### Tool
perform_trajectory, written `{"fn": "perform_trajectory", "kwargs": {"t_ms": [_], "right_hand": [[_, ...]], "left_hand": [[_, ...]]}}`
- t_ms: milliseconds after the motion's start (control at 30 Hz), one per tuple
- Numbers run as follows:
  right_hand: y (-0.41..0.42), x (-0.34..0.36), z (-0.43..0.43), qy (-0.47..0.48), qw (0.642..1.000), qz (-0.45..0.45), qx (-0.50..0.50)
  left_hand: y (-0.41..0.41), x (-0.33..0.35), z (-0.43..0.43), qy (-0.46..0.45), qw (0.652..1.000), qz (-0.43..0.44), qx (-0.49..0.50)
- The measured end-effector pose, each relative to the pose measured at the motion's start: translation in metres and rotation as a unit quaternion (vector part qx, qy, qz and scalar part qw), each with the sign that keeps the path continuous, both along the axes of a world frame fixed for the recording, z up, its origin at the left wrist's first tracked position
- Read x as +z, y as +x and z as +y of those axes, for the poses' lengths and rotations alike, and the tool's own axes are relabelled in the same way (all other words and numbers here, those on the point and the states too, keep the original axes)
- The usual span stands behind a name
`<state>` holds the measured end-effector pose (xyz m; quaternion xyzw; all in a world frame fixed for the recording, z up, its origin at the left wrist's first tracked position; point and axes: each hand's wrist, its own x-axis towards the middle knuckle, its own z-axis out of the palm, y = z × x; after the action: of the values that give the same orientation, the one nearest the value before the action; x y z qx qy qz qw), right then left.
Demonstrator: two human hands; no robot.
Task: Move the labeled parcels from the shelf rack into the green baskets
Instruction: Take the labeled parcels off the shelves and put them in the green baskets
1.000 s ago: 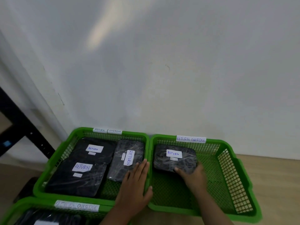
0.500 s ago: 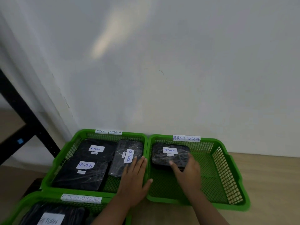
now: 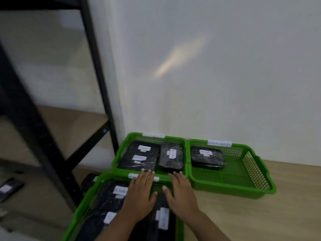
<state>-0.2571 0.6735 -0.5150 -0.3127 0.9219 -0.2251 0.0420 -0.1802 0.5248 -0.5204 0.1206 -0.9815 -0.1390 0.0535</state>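
Note:
Three green baskets stand on the floor by the wall. The far right basket (image 3: 251, 173) holds one black wrapped parcel (image 3: 207, 157) with a white label. The far left basket (image 3: 121, 150) holds three labeled black parcels (image 3: 139, 159). The near basket (image 3: 83, 211) holds several more black parcels (image 3: 111, 199). My left hand (image 3: 139, 197) and my right hand (image 3: 180, 193) hover flat, fingers straight, over the near basket's far end, holding nothing. A black shelf rack (image 3: 43, 136) stands at the left.
Another labeled black parcel (image 3: 8, 187) lies low at the far left under the rack. A wooden shelf board (image 3: 69, 126) spans the rack. The white wall rises behind the baskets, and wooden floor (image 3: 286, 206) stretches to the right.
Both hands have pulled back from the two far baskets to above the near basket. My right hand has let go of the parcel in the right basket. The view has swung left, showing the rack.

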Motion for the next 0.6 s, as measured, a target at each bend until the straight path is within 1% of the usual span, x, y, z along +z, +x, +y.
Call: {"fn": "perform_trajectory", "kwargs": {"t_ms": [67,133,200,300,467,600], "right_hand": [[0.041,0.001,-0.018,0.017,1.000,0.000,0.021],[0.083,0.003,-0.037,0.017,0.999,-0.005,0.038],[0.124,0.004,-0.056,0.020,0.998,-0.025,0.060],[0.180,0.003,-0.086,0.028,0.994,-0.040,0.096],[0.257,-0.003,-0.141,0.043,0.987,-0.036,0.147],[0.297,-0.005,-0.179,0.048,0.981,-0.043,0.185]], "left_hand": [[0.045,0.003,-0.014,-0.026,1.000,0.001,0.013],[0.090,0.004,-0.028,-0.033,0.999,0.008,0.010],[0.136,0.002,-0.043,-0.059,0.998,0.011,0.012],[0.202,0.003,-0.067,-0.093,0.995,-0.001,0.045],[0.296,0.004,-0.105,-0.105,0.989,-0.034,0.097],[0.348,0.000,-0.136,-0.083,0.984,-0.047,0.152]]}}
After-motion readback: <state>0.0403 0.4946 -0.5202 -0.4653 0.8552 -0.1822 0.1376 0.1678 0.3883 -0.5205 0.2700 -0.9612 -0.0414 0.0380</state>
